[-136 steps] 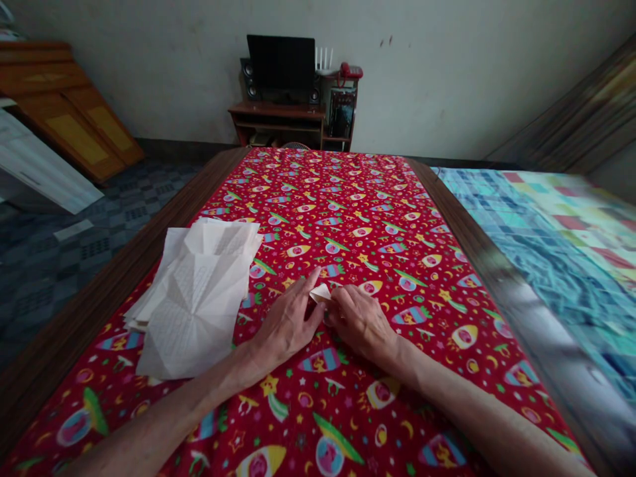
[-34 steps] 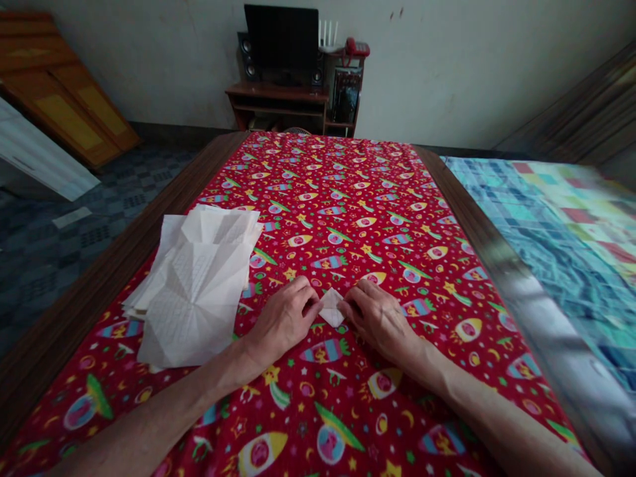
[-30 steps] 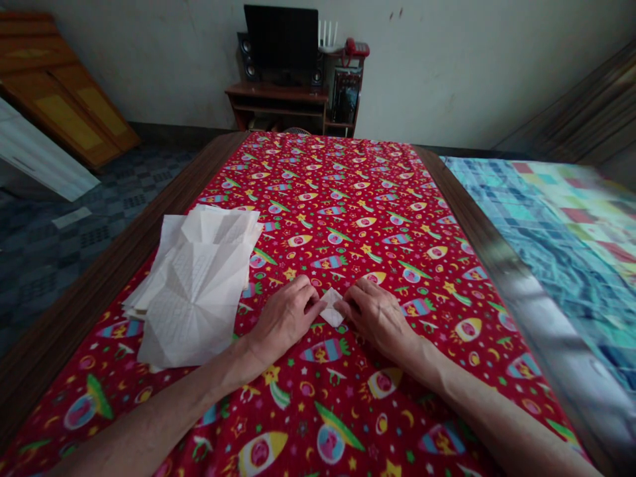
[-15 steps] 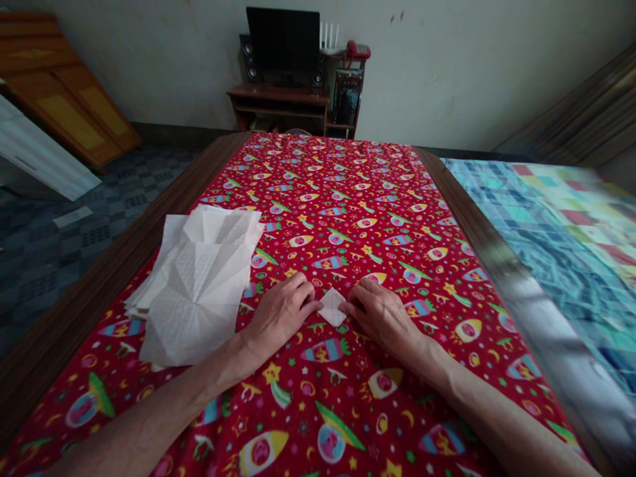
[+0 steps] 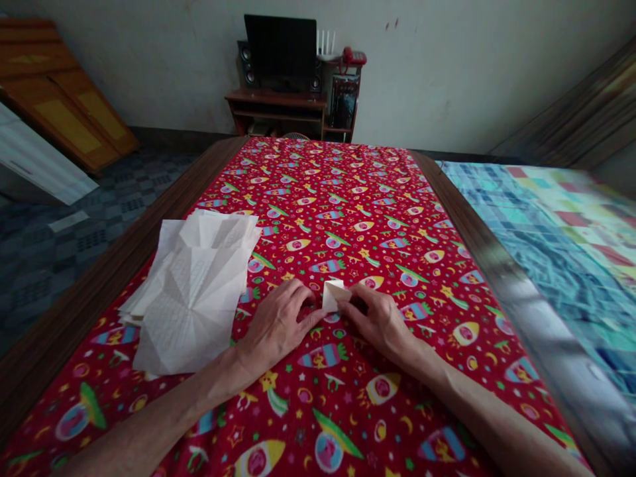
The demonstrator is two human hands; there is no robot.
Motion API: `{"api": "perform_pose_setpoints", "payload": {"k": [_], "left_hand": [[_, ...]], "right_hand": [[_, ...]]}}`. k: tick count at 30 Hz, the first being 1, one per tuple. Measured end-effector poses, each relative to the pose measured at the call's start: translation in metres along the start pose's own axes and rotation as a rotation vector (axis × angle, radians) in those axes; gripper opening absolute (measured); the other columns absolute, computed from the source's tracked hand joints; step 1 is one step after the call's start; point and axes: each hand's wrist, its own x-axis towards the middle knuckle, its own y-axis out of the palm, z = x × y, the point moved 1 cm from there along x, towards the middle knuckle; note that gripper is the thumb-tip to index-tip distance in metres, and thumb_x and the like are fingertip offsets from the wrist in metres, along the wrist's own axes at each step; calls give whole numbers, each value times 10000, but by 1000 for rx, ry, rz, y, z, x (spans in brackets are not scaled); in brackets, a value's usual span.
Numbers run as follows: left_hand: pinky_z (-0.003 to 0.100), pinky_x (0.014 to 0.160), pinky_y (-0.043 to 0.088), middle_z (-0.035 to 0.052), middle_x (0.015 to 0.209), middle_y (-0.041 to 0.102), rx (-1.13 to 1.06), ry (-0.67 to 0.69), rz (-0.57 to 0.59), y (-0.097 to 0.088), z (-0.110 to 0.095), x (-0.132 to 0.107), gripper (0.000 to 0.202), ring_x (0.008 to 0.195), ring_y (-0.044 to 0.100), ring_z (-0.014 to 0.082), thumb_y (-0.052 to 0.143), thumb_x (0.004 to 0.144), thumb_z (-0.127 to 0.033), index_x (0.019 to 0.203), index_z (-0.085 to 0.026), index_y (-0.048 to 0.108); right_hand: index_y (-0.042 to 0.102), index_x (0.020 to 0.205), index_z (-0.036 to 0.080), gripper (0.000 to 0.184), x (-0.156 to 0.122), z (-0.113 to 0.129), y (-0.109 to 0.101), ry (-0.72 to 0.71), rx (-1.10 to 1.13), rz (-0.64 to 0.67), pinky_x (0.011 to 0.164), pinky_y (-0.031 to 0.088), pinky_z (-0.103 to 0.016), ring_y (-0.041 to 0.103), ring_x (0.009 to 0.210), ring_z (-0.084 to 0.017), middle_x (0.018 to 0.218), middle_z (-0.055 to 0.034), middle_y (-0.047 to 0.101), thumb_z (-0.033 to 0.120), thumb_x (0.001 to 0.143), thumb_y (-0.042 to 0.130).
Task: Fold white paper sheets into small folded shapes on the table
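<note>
A small folded piece of white paper [image 5: 332,294] stands tilted up off the red patterned cloth [image 5: 348,218] in the middle of the table. My right hand [image 5: 380,321] pinches its right side with thumb and fingers. My left hand [image 5: 278,324] is curled beside it on the left, fingertips at its lower left edge. Both forearms rest on the cloth.
A loose stack of creased white sheets [image 5: 193,291] lies left of my hands. The wooden table edge [image 5: 114,265] runs along the left. A patchwork bedcover [image 5: 556,232] lies to the right. A desk with a monitor [image 5: 281,46] stands at the far wall.
The small folded paper lay flat between my hands; now my right hand has lifted it upright. My left hand has stayed beside it.
</note>
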Motion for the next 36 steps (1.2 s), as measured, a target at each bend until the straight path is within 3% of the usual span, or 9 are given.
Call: {"api": "perform_pose_setpoints", "payload": {"k": [6,10,13,18,22,25,31,34,36], "left_hand": [[272,678,463,16,790,564,-94,16,-103,8,-4,5,137,743,560,161,480,918,-247,792,-192,489],[244,686,466,4,793,589,-91,80,-177,-3,1,7,100,737,582,136,487,917,-168,838,-182,548],[272,764,470,24,868,607,10,164,-139,-22,1,9,131,824,584,153,455,942,-168,919,-170,583],[297,753,451,27,843,574,129,245,-30,-41,-11,15,182,812,546,167,433,959,-191,912,-168,607],[312,720,437,29,848,557,160,273,99,-33,-17,17,174,805,523,183,449,947,-190,841,-165,584],[306,716,441,30,865,561,124,260,133,-23,-16,17,150,815,529,184,460,941,-178,846,-164,576],[303,764,458,23,886,585,-8,243,22,-10,-8,9,79,851,550,182,546,899,-169,978,-166,558],[315,777,454,22,889,603,-14,256,-9,-5,-3,5,54,858,554,185,551,888,-141,933,-168,562],[320,779,449,16,882,613,-5,277,-17,-2,0,3,50,856,555,184,536,899,-147,911,-178,574]], "right_hand": [[593,806,182,85,0,9,9,15,116,20,548,370,-204,534,586,-100,691,15,621,239,857,556],[634,866,195,103,0,13,7,6,164,88,572,391,-208,555,608,-101,712,23,636,275,873,568],[628,877,198,161,0,16,2,9,209,69,576,407,-208,563,616,-101,716,20,636,344,893,560],[575,1010,188,191,2,19,-5,-39,190,-116,631,446,-219,588,695,-117,830,-22,660,347,911,534],[568,1058,187,188,3,20,-2,-14,194,-85,562,423,-208,578,603,-105,738,2,661,308,924,513],[624,971,194,136,2,20,1,52,216,-34,572,437,-208,609,618,-115,724,1,679,270,906,533],[665,958,213,134,-4,10,1,97,321,48,640,485,-216,649,707,-128,830,1,711,219,875,561],[662,946,202,130,-8,3,-1,62,239,19,642,485,-228,641,711,-136,834,-16,701,185,845,581],[658,956,194,146,-10,1,-3,-34,114,14,642,473,-233,621,718,-136,842,-34,681,175,868,544]]}}
